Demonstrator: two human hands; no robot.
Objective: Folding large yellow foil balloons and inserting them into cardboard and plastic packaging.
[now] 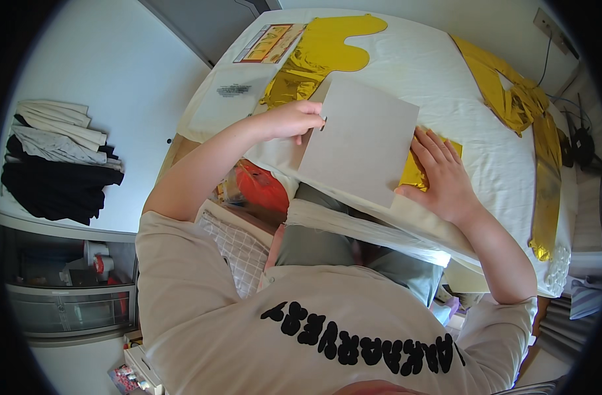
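A stiff, pale grey cardboard sheet [363, 141] lies at the near edge of the white-covered table. At its left edge, my left hand [296, 122] is closed, fingers bent in a pinch beside a small dark slot or mark. My right hand [442, 172] rests flat at the sheet's right edge, fingers stretched out. Beneath that hand is a gold foil piece [413, 175], which runs partly under the cardboard. Beyond the sheet, a flat gold foil balloon [327, 46] is spread out, its near end crumpled.
Long gold foil pieces [544, 178] lie along the table's right side. A clear plastic sleeve [225, 99] and a printed card [271, 44] sit at the far left. Below the left forearm is a red bag [261, 186]. Folded clothes [61, 161] are on the left.
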